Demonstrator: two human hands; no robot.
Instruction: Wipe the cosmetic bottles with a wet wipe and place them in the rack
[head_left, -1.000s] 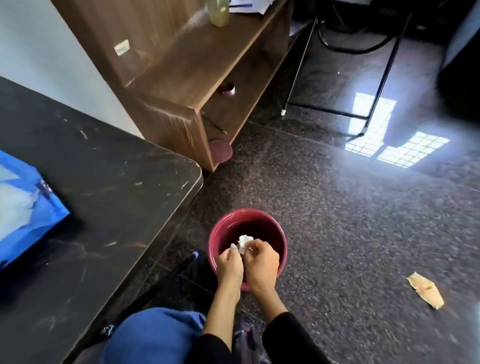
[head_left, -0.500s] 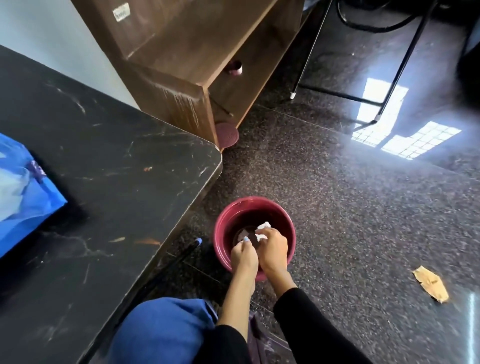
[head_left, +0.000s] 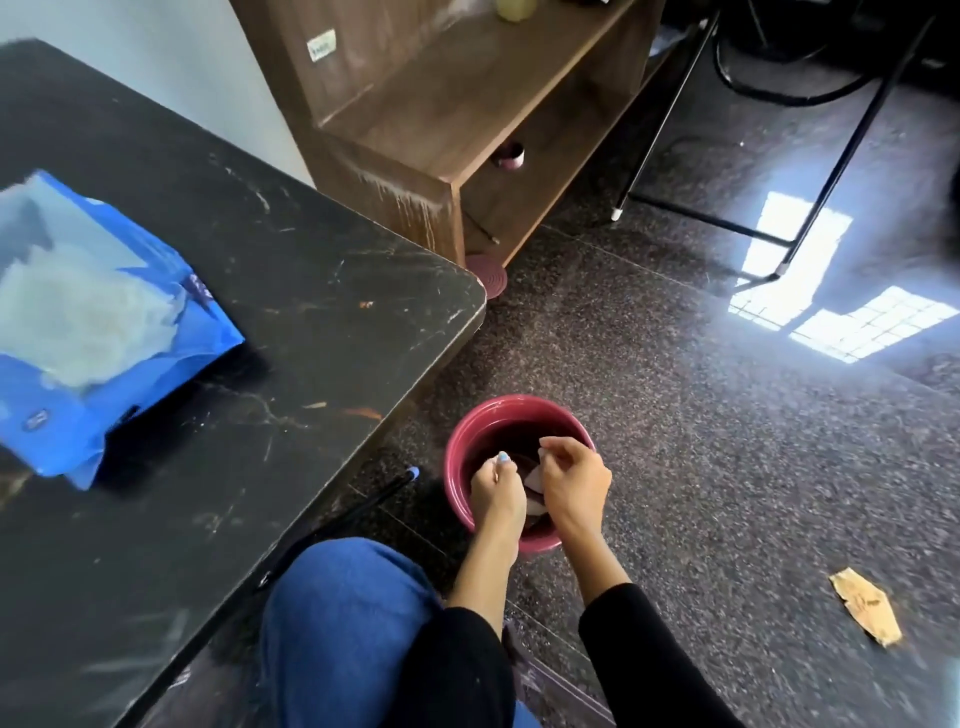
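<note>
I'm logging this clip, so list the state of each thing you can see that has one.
Wet wipe pack: lying on the black table, opened.
Maroon bucket: upright on the floor, uncovered.
White wipe: inside the bucket, between both hands.
Left hand: fingers curled, over the bucket.
Right hand: fingers curled, touching the wipe.

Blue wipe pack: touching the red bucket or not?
Apart. The head view shows the blue wipe pack lying on the black table, while the red bucket stands on the floor beyond the table's edge, with bare tabletop and floor between them.
</note>
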